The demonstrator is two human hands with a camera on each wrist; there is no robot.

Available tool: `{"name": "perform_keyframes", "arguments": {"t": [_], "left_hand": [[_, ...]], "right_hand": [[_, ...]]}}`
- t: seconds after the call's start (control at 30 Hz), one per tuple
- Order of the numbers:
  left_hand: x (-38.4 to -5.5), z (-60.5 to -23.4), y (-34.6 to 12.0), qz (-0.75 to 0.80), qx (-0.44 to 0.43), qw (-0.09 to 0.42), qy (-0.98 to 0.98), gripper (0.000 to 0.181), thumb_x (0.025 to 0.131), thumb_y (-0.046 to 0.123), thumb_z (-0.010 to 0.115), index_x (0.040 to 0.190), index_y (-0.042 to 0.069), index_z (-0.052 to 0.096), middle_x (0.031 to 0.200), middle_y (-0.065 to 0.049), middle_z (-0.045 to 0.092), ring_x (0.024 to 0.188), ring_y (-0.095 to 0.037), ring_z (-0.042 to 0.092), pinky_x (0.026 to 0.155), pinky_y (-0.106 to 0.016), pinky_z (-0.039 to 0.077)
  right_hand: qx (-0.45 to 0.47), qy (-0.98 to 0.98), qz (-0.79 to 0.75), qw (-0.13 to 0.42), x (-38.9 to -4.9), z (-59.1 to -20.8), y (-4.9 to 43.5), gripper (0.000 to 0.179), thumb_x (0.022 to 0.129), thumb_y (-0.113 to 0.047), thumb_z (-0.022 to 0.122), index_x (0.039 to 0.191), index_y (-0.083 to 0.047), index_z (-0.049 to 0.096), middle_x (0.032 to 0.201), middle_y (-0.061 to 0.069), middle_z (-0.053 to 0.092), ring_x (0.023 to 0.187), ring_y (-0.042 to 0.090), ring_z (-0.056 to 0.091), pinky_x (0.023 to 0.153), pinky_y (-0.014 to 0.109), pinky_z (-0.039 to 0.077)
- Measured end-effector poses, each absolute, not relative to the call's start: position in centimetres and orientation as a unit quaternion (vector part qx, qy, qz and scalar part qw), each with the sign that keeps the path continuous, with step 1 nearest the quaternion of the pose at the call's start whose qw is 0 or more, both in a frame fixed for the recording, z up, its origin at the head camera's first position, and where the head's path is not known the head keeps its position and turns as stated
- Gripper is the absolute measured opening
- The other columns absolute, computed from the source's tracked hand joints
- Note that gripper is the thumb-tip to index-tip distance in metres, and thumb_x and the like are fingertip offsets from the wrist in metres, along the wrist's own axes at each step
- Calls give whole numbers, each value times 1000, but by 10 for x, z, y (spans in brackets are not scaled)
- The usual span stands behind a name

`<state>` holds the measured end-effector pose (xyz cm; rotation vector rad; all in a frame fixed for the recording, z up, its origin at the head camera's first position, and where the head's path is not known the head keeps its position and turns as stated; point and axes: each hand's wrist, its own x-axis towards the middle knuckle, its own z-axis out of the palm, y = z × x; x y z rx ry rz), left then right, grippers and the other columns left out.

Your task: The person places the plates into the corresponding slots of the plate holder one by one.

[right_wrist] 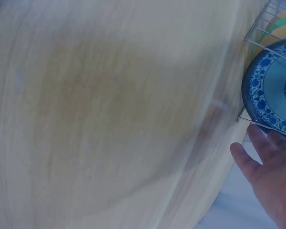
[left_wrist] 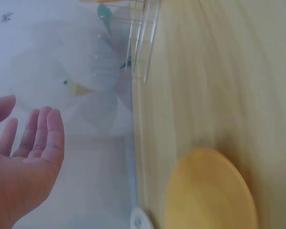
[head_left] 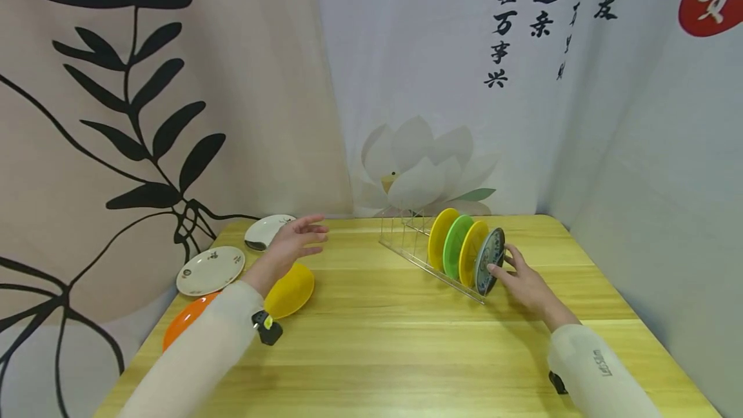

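Observation:
A blue-and-white patterned plate (head_left: 490, 262) stands on edge at the near right end of a wire dish rack (head_left: 429, 266). My right hand (head_left: 525, 282) is at that plate's right edge, fingers spread and thumb apart; the right wrist view shows the fingertips beside the rim (right_wrist: 257, 107), not curled round it. Whether they touch it is hard to tell. Behind it in the rack stand a yellow plate (head_left: 473, 253), a green plate (head_left: 457, 247) and another yellow plate (head_left: 442, 239). My left hand (head_left: 290, 244) hovers above the table's left side, empty, fingers loosely extended.
Below the left hand lies a yellow plate (head_left: 290, 292). An orange plate (head_left: 188, 320), partly hidden by the sleeve, and a white patterned plate (head_left: 210, 271) lie along the left edge. Another white plate (head_left: 267, 231) is farther back. Curtains hang behind the wooden table (head_left: 383, 366).

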<state>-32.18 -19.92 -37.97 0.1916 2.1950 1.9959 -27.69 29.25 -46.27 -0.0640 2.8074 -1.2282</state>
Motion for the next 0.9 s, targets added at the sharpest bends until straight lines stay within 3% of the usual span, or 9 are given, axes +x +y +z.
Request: {"name": "perform_keyframes", "arguments": {"t": [0.13, 0.5, 0.67, 0.8, 0.9], "left_hand": [[-303, -386, -234, 649, 51, 83, 755, 53, 101, 8, 57, 151, 6, 39, 142, -25, 47, 119, -28, 57, 101, -48, 47], [-261, -402, -326, 621, -16, 67, 781, 63, 102, 21, 58, 155, 4, 29, 144, -20, 43, 112, -14, 59, 102, -42, 47], [-246, -410, -361, 623, -45, 65, 778, 72, 99, 23, 63, 156, 2, 24, 126, -2, 58, 101, -4, 62, 95, -36, 53], [-234, -416, -386, 624, -68, 72, 775, 75, 99, 21, 63, 155, -1, 19, 111, 11, 60, 94, -2, 64, 92, -36, 54], [-228, -421, -403, 623, -84, 79, 774, 76, 99, 19, 62, 155, -3, 16, 107, 13, 59, 92, -1, 64, 91, -38, 55]], "right_hand": [[-25, 914, -404, 35, -277, -463, 294, 87, 100, -55, 47, 159, -11, 1, 157, 32, 19, 133, 51, 38, 108, 66, 28], [-33, 906, -421, 21, -274, -464, 294, 91, 99, -59, 48, 159, -10, -1, 156, 34, 19, 132, 52, 39, 108, 65, 30], [-39, 904, -426, 13, -273, -462, 295, 91, 98, -59, 50, 159, -10, 3, 155, 35, 19, 132, 52, 40, 106, 65, 33], [-41, 902, -429, 16, -274, -460, 294, 92, 97, -59, 51, 159, -10, 5, 155, 35, 21, 132, 52, 40, 106, 64, 34], [-40, 901, -431, 22, -275, -459, 292, 92, 97, -59, 51, 159, -10, 5, 155, 34, 22, 132, 52, 39, 106, 63, 35]]}}
